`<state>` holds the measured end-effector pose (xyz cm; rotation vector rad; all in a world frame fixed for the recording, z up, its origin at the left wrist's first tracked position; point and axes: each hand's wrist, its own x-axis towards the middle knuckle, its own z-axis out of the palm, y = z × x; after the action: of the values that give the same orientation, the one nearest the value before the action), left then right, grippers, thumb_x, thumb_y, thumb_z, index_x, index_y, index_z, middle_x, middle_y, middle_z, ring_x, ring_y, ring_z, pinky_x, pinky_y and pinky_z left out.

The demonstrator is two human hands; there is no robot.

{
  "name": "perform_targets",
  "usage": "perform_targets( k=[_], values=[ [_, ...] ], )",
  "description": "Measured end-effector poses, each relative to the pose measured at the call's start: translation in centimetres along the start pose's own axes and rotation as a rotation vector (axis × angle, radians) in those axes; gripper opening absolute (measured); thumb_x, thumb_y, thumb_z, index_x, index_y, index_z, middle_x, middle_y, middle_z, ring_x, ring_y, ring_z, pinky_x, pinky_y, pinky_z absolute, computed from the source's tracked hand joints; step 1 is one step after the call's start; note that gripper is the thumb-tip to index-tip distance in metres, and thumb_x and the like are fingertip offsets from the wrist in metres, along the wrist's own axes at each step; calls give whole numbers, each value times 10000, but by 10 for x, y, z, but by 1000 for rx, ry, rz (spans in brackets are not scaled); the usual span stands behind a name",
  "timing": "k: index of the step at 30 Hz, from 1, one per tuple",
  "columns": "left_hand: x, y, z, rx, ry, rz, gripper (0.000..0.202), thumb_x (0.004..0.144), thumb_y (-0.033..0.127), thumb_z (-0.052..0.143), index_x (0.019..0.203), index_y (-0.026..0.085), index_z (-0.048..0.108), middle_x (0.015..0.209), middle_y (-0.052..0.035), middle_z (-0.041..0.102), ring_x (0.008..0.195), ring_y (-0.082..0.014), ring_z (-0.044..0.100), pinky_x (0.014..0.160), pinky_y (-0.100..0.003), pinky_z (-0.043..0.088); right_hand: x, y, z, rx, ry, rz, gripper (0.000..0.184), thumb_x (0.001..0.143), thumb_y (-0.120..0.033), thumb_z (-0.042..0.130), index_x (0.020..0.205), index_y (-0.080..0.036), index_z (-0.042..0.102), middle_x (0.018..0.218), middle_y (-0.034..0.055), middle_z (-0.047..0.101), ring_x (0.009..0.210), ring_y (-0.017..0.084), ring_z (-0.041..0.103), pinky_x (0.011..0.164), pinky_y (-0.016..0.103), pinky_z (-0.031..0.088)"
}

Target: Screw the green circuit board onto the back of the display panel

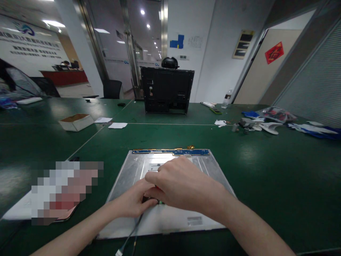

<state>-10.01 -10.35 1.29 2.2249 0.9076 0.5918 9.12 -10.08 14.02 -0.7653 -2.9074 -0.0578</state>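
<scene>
A flat-screen display panel [210,177] lies with its metal back up on the green table. A narrow blue circuit board [160,152] runs along its far edge. My left hand [134,199] is closed over the middle of the panel, thumb and fingers pinched around a dark cable [134,227]. This cable hangs toward me and ends in a white connector [119,252]. A bit of green shows beside the left thumb. Crossing over from the right, my right hand [181,183] is closed, its fingertips close to the left hand. A speck of red shows under its fingers; what it holds is mostly hidden.
Left of the panel lies a blurred-out item [64,192] on the table [266,185]. Farther off are an open box [77,122], white papers [118,125] and a black monitor housing [167,89]. A bottle [227,99] and scattered parts [247,123] lie at the far right.
</scene>
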Motion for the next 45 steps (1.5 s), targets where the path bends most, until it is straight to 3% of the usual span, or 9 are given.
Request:
perform_targets(
  k=[5,10,14,18,22,26,32,39,45],
  values=[
    [-3,-3,2,37,8,-40,146,798,167,521,905,193,616,905,-17,622,817,-180,560,709,-261,453,-3,1,-2,47,-2,-41,82,867,-231,502,892,-164,541,721,26,647,580,146,554,460,279,242],
    [-3,-7,3,42,-25,-44,117,809,208,525,889,175,603,807,-16,595,740,-172,548,650,-250,454,-4,2,-5,87,-36,-67,155,801,-228,551,935,-163,508,764,28,642,592,143,542,469,269,270],
    [-2,-5,2,42,-7,-9,110,816,202,514,883,178,598,867,-27,614,821,-189,556,759,-295,468,-2,2,-7,52,-54,-13,111,866,-270,513,895,-169,550,741,33,652,604,153,569,477,270,261],
    [-1,-1,-2,64,11,14,123,796,196,538,897,175,605,927,-46,623,889,-217,550,808,-330,462,-2,2,-7,28,-64,-12,183,904,-304,491,831,-173,597,714,28,651,592,151,581,477,274,249],
    [-1,-1,-2,42,2,1,111,811,222,544,886,173,609,893,-44,624,808,-199,548,761,-321,468,-2,1,-6,41,-37,-36,157,913,-268,456,878,-167,571,707,24,645,583,146,569,473,280,252],
    [-1,-4,1,34,-8,-25,145,811,225,535,916,170,619,918,-49,627,777,-188,542,687,-282,464,-3,1,-6,83,-40,-82,141,824,-235,540,937,-159,505,752,17,640,582,133,544,464,266,269],
    [0,4,-1,4,-2,-19,150,793,175,481,865,204,609,877,4,630,780,-173,557,705,-259,452,-2,1,-5,71,-22,-70,169,840,-313,555,932,-173,527,786,33,664,641,156,583,486,269,275],
    [0,0,-1,29,10,14,133,795,184,542,916,198,597,890,-10,624,815,-185,549,755,-299,454,-1,1,-7,17,-59,-5,169,923,-291,464,886,-173,579,720,28,651,605,145,584,488,271,263],
    [-2,-3,2,19,-2,-39,102,815,217,527,888,198,595,890,-9,609,805,-181,550,708,-279,453,-3,0,-6,44,-31,-67,140,822,-236,543,940,-169,508,768,23,647,608,144,563,470,274,258]
  ],
)
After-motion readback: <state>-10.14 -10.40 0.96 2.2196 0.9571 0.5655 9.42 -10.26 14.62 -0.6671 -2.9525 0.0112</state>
